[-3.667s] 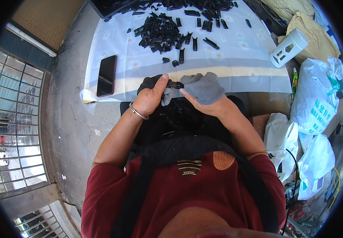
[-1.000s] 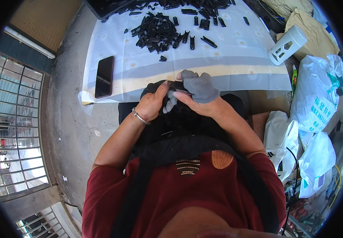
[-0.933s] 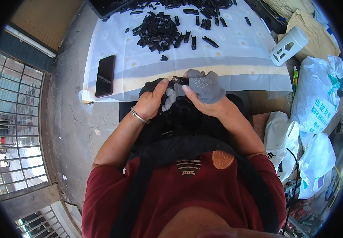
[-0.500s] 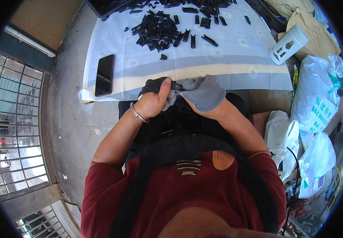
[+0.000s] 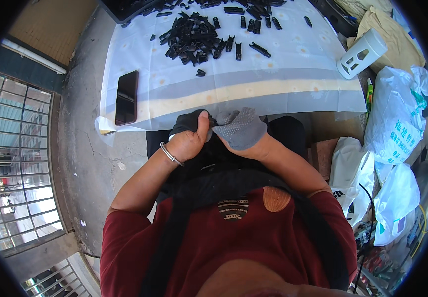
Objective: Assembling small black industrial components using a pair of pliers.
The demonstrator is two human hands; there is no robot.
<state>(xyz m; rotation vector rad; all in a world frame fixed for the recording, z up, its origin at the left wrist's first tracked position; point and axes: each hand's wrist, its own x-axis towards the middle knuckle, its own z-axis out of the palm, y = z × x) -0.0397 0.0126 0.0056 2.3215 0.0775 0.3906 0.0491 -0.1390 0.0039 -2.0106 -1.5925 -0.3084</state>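
Observation:
Just off the near edge of the table, above my lap, my two hands are almost touching. My left hand (image 5: 190, 132) has dark cloth over its fingers, a bare thumb on top and a metal bangle at the wrist; its fingers are closed. My right hand (image 5: 241, 129), in a grey dotted glove, curls in from the other side with its fingers closed. Between the fingertips shows a bit of a small black plastic piece (image 5: 213, 122), gripped by both hands and mostly hidden by them.
On the patterned tablecloth (image 5: 273, 91) lie a heap of black plastic pieces (image 5: 189, 39), several separate ones, and a dark phone (image 5: 127, 98). A white cup-like container (image 5: 362, 54) lies tilted at the right edge. White plastic bags (image 5: 395, 119) crowd the right side; a barred window (image 5: 21, 158) is at left.
Both hands have come slightly lower and closer together, the right one shifting left. Less of the black piece shows between them. The whole view has shifted a little.

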